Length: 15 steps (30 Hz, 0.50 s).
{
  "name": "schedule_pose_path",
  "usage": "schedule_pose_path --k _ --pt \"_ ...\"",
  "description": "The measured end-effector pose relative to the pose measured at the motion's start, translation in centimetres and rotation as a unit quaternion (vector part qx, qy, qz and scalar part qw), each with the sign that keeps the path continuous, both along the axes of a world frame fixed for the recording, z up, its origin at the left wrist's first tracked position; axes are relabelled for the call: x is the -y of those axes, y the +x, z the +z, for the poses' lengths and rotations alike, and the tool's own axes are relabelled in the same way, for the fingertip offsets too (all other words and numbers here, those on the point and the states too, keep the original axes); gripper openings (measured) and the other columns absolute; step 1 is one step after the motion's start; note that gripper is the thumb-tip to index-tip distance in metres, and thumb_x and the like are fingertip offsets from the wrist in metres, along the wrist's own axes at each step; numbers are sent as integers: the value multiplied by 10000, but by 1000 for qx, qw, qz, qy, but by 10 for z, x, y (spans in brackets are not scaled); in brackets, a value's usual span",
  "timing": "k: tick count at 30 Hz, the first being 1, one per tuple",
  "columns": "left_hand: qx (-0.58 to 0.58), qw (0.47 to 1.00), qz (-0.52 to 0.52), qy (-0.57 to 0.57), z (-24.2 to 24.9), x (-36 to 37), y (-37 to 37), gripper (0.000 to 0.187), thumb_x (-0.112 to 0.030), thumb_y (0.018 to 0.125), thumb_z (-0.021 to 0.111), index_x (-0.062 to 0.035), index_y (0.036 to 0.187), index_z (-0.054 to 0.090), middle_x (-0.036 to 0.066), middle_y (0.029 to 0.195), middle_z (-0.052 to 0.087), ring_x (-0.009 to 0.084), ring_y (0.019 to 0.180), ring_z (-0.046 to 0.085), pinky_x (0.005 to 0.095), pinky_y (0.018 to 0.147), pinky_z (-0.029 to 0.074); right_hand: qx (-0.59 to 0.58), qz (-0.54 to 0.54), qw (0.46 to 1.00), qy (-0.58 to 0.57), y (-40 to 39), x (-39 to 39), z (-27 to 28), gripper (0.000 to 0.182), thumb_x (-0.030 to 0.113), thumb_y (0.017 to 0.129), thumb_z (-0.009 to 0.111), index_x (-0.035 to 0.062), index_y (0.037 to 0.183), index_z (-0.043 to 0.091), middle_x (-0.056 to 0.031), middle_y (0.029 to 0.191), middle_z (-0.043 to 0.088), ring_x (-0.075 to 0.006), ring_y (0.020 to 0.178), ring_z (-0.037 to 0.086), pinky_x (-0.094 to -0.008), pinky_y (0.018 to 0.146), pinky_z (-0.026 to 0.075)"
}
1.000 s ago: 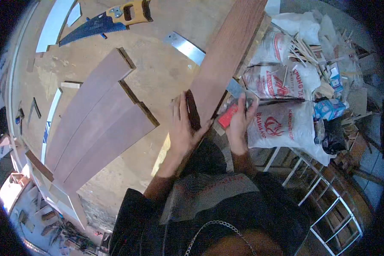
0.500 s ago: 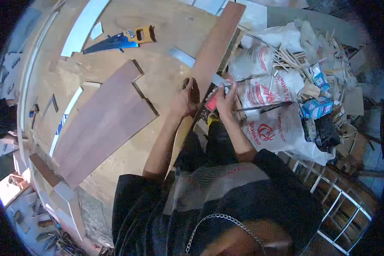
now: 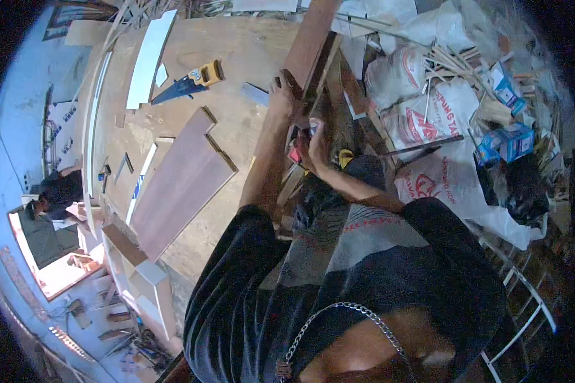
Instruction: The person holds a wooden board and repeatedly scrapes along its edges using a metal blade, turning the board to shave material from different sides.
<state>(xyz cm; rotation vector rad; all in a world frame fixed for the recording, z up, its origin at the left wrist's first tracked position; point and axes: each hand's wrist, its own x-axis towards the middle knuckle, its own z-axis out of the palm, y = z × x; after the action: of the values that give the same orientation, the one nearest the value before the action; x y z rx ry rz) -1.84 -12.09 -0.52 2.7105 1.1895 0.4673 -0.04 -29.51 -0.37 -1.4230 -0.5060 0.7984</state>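
Observation:
A long reddish-brown board (image 3: 310, 48) lies along the right edge of the wooden table (image 3: 236, 45). My left hand (image 3: 282, 96) grips the near end of this board, its fingers bent over the edge. Just below and to the right, my right hand (image 3: 314, 145) is closed around a small tool with a red part (image 3: 294, 155), held against the underside of the board's end; its shape is mostly hidden. A metal square's blade (image 3: 255, 94) lies left of my left hand.
On the table are a handsaw (image 3: 188, 83), a notched brown panel (image 3: 185, 179) and a white strip (image 3: 151, 60). White sacks (image 3: 437, 121), sticks and blue boxes (image 3: 508, 145) fill the right side. Another person (image 3: 61, 195) is at the far left.
The view has shifted and turned. My right hand has moved from beside the board to beneath its near end, with the red tool. The metal blade by my right hand no longer shows.

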Motion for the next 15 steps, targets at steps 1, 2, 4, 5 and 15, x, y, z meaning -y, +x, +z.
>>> schedule_pose_path --k 1,2,4,5,15 --pt "49 993 30 -106 64 25 8 1168 -491 688 815 156 1426 182 370 1281 450 450 1104 496 470 948 441 -101 17 995 -7 0 2 0 358 124 944 568 63 1256 403 -159 1097 512 -300 947 563 -386 836 441" --pt "40 993 26 -109 77 27 11 1168 -491 688 815 156 1426 182 370 1281 450 450 1104 496 470 948 441 34 -23 999 14 -2 2 5 366 99 938 566 53 1260 398 -157 1100 517 -296 955 566 -384 845 444" --pt "135 942 105 -290 78 24 9 1131 -382 674 852 149 1425 195 356 1322 435 409 1151 510 422 977 438 187 -53 981 29 -10 2 -6 513 59 917 590 32 1342 305 -173 1180 482 -302 1078 506 -400 944 398" --pt "224 963 71 -132 40 14 -4 1086 -241 668 854 97 1455 186 299 1367 436 352 1202 509 377 1010 417 205 -44 977 27 -16 1 -22 654 44 902 617 20 1419 218 -191 1256 441 -310 1194 442 -417 1034 348" --pt "470 856 29 -211 41 20 -20 988 -33 701 730 -100 1507 163 182 1376 439 315 1225 481 422 1015 398 -57 -69 995 40 -7 -12 21 406 74 962 563 66 1306 348 -82 1032 559 -142 877 589 -284 770 488"
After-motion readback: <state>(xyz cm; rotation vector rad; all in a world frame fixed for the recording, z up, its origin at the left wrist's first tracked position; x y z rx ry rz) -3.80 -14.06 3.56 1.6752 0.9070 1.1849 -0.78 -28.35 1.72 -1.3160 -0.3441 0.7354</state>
